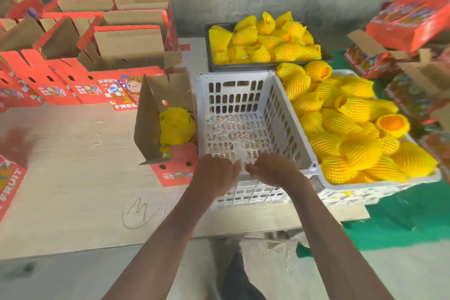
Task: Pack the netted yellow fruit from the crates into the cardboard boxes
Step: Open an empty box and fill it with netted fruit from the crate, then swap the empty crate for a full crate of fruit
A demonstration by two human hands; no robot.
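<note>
An empty white plastic crate (231,95) with only loose straw in its bottom stands in front of me. My left hand (214,174) and my right hand (270,168) both grip its near rim, close together, fingers curled over the edge. Left of the crate, an open red cardboard box (148,117) holds several netted yellow fruit (176,126). Against the crate's right side, a second white crate (365,187) is heaped with netted fruit (353,124). Behind them a dark crate (209,56) is also full of netted fruit (265,39).
Rows of open red cardboard boxes (73,56) fill the back left. More red boxes (414,19) are stacked at the right. A flat cardboard sheet (73,178) covers the floor at left, a green mat (401,221) lies at right, and a grey wall rises behind.
</note>
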